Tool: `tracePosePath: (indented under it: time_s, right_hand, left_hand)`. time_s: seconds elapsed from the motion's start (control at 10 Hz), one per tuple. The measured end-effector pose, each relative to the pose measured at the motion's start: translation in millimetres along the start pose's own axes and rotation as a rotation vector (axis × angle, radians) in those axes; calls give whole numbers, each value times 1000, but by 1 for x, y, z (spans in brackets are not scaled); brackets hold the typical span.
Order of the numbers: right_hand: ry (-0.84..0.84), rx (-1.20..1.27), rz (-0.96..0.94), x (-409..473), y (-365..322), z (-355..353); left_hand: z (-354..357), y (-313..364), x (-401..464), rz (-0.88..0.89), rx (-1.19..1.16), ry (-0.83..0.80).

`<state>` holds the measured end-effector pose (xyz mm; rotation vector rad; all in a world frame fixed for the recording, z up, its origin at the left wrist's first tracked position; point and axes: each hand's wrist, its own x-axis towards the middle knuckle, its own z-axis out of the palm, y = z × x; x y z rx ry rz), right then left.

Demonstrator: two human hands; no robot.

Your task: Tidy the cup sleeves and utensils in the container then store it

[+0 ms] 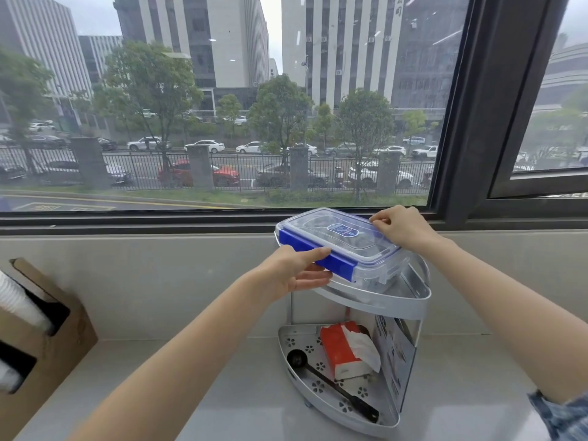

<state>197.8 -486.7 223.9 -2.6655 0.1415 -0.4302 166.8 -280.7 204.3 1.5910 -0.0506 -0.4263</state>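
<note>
A clear plastic container (359, 253) with a lid and blue clip flaps rests on the top tier of a silver corner rack (397, 302). My left hand (294, 270) grips its near-left side, thumb on the blue flap and fingers underneath. On the far-right corner of the lid lies my right hand (399, 227), fingers curled over the rim. The contents are only dimly visible through the plastic.
The rack's lower tier (288, 340) holds a red tissue pack (345, 350) and a black scoop (331, 385). A cardboard box (41, 351) with white paper cups (19, 305) stands at the left. The window sill (159, 222) runs just behind the rack.
</note>
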Motion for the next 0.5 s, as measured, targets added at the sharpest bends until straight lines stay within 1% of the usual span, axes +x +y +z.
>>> tracePosePath:
  time_s: [0.1, 0.3, 0.4, 0.5]
  right_hand:
    - [-6, 0, 25, -5, -1, -2]
    - [-114, -78, 4, -21, -10, -12]
    - [-181, -127, -23, -32, -22, -23]
    - [-173, -131, -48, -37, -34, -34]
  left_hand:
    - [-2, 1, -3, 4, 22, -13]
    - [-8, 3, -12, 39, 211, -10]
    - [-9, 11, -23, 82, 319, 25]
    - [-12, 19, -35, 149, 412, 89]
